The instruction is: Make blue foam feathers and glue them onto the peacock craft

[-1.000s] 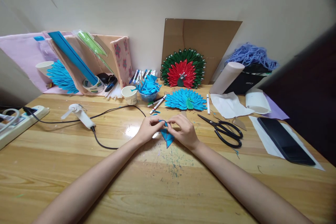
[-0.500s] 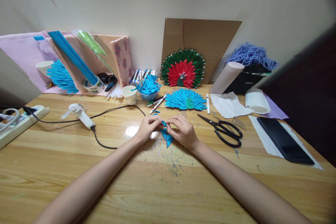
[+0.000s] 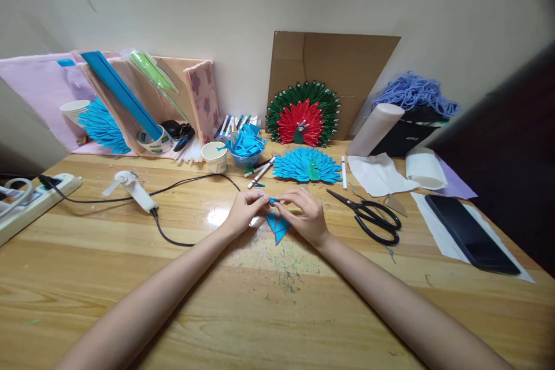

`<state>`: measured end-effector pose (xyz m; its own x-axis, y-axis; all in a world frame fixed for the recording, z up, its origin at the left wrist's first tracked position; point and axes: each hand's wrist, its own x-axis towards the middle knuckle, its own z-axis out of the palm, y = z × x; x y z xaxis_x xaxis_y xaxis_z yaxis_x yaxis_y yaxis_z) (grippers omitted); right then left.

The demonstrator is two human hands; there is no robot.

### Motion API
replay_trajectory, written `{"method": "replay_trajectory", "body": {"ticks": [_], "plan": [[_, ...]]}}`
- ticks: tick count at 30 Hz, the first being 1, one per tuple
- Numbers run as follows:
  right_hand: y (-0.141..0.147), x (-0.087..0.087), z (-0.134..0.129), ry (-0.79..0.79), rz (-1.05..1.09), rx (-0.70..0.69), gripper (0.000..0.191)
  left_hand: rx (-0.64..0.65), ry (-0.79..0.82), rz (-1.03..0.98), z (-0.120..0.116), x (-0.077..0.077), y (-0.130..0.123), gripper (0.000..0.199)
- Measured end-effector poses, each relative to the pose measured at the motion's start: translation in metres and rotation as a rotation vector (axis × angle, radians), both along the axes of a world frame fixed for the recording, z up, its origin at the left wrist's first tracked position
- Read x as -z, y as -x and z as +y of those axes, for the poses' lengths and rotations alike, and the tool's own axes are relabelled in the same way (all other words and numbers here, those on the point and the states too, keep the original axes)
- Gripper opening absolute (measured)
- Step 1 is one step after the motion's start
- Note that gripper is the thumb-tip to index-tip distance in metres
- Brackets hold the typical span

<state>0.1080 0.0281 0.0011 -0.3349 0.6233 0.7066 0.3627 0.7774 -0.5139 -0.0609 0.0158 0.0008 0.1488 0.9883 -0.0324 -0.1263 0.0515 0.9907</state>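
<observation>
Over the middle of the table, my left hand [image 3: 246, 211] and my right hand [image 3: 306, 217] meet with thumbs and forefingers closed. Between their fingertips they pinch a small folded blue ribbon piece [image 3: 274, 200]. Just below the fingers shows a blue triangular part [image 3: 278, 230], its point toward me; whether it joins the pinched piece, I cannot tell. Behind my hands lies a blue fan-shaped peacock [image 3: 299, 165] with a green body. Black-handled scissors [image 3: 377, 219] rest to the right of my right hand.
A bowl of blue pieces [image 3: 246, 150], a paper cup [image 3: 214, 157] and markers [image 3: 262, 172] stand behind. At left are a white corded tool [image 3: 136, 193] and a power strip [image 3: 39, 205]. A red-green peacock [image 3: 303, 115] leans on cardboard [image 3: 368, 63]; a phone [image 3: 470, 234] lies right.
The pinched ribbon part has turned from slanting to nearly level between my fingertips. My right fingers have shifted slightly, and more of the triangle below shows.
</observation>
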Motion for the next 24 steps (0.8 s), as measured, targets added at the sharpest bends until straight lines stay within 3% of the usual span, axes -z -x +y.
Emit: {"method": "replay_trajectory", "body": {"ticks": [11, 20, 24], "plan": [[-0.0011, 0.0007, -0.0001, -0.062, -0.07, -0.01, 0.014, -0.026, -0.02, 0.027, 0.0004, -0.0031, -0.0015, 0.027], [-0.001, 0.0041, 0.005, 0.334, 0.153, -0.022, 0.014, -0.062, -0.081, 0.091, 0.0015, 0.0041, -0.0029, 0.027], [-0.0003, 0.0056, 0.0059, 0.385, 0.147, -0.023, 0.014, -0.074, -0.137, 0.147, 0.0014, 0.0021, -0.0022, 0.027]]}}
